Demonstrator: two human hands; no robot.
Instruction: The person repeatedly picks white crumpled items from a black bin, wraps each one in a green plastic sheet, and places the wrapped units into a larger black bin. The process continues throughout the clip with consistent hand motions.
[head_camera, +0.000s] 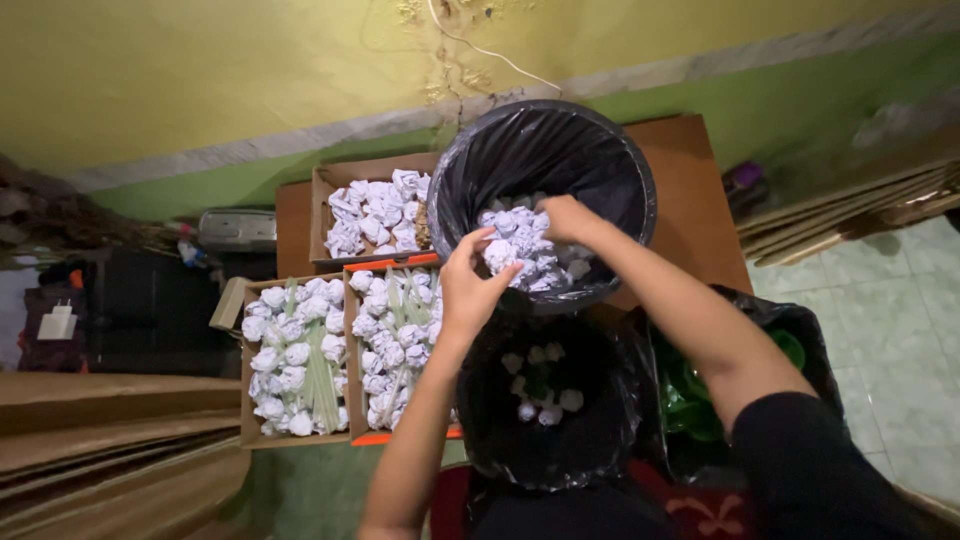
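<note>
Right sleeve: black, nearest me, arm stretched over the bins.
Right hand: inside the black-lined bin, fingers curled into the white paper wads; what it grips I cannot tell.
Left hand: at the bin's near rim, fingertips pinching one white wad.
Lower bin: few wads at its bottom.
Cardboard boxes: left of the bins, full of wads and pale green sticks.

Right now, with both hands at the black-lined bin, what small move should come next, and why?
Probably lift the left hand clear with the white paper-wrapped bundle its fingertips pinch. The right hand is down among the bundles in the black-lined bin, and the boxes beside it already hold rows of similar ones.
</note>
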